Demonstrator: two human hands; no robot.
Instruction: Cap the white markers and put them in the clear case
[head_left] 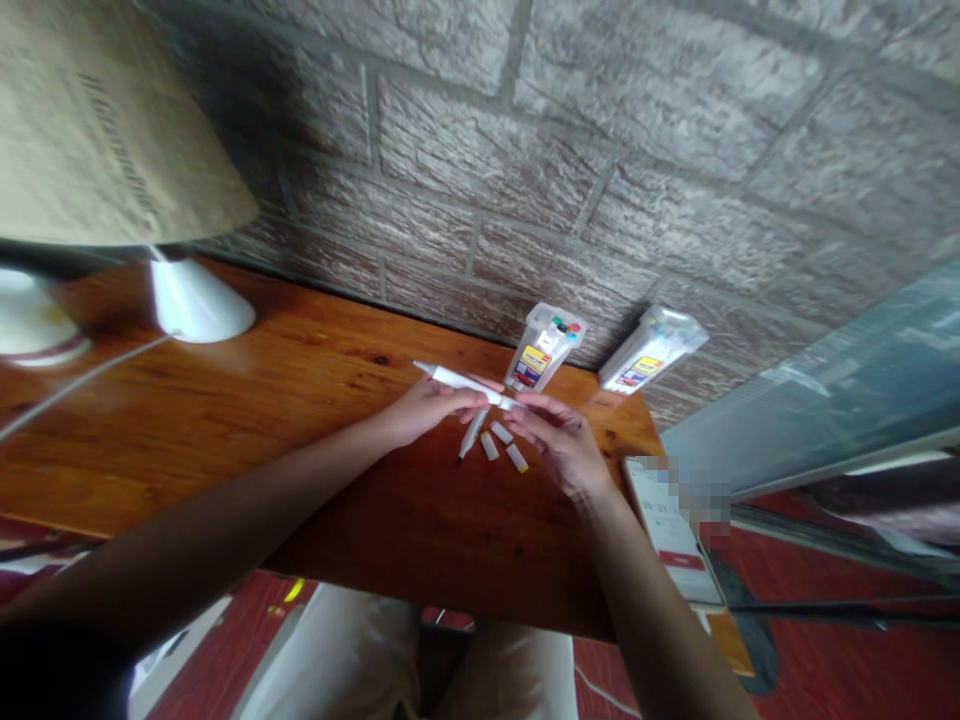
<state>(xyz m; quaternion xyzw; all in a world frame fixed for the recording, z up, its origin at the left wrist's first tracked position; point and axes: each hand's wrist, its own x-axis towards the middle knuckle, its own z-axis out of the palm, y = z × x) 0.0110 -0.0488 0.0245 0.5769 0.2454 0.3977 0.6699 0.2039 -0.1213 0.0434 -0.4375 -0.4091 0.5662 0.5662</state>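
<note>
My left hand [439, 408] is closed around a white marker [457, 380], which is held at a slant above the table with its tapered grey end pointing left. The fingers of my right hand [559, 440] pinch the marker's right-hand end; whether a cap sits there is hard to make out. Beneath my hands, a second white marker [472, 435] lies on the wood with its dark tip toward me. Beside it are three loose caps: one pale cap [501, 432], another pale cap [490, 446] and a cap with a yellow end [517, 458].
A clear case of markers [546, 345] and another clear case [652, 350] stand by the brick wall [420, 170]. A lamp [199, 300] with a cloth shade is at left on the wooden table [322, 340]. At the right edge lies a tablet-like device [671, 530].
</note>
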